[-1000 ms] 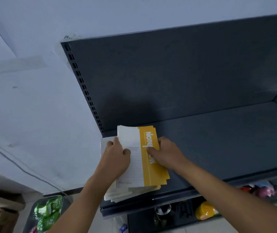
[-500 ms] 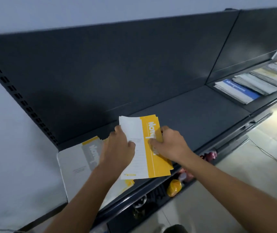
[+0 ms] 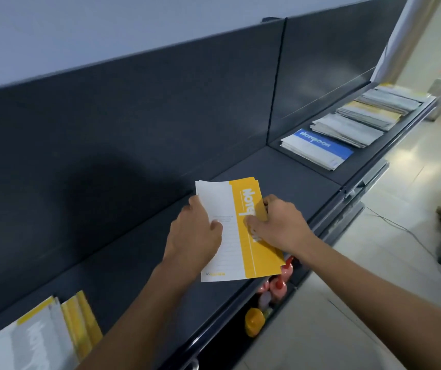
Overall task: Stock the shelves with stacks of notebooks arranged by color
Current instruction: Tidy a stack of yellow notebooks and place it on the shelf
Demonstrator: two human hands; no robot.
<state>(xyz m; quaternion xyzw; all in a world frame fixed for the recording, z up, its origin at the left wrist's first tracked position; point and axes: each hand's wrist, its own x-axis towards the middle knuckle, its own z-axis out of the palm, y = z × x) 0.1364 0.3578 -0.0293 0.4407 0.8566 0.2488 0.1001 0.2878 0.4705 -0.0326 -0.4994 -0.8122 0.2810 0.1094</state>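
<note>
Left hand [image 3: 195, 236] grips the white left edge of a thin stack of yellow notebooks [image 3: 256, 259], thumb on the cover. Right hand [image 3: 280, 228] pinches the yellow band from the right. The stack is held flat over the middle of the dark shelf [image 3: 139, 276], its near edge overhanging the front lip. Contact with the shelf cannot be determined. Another yellow stack [image 3: 40, 335] lies at the left end and a blue stack [image 3: 318, 148] well apart to the right.

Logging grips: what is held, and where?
A stack of yellow notebooks: the left hand grips its white left edge, the right hand its yellow right edge.
</note>
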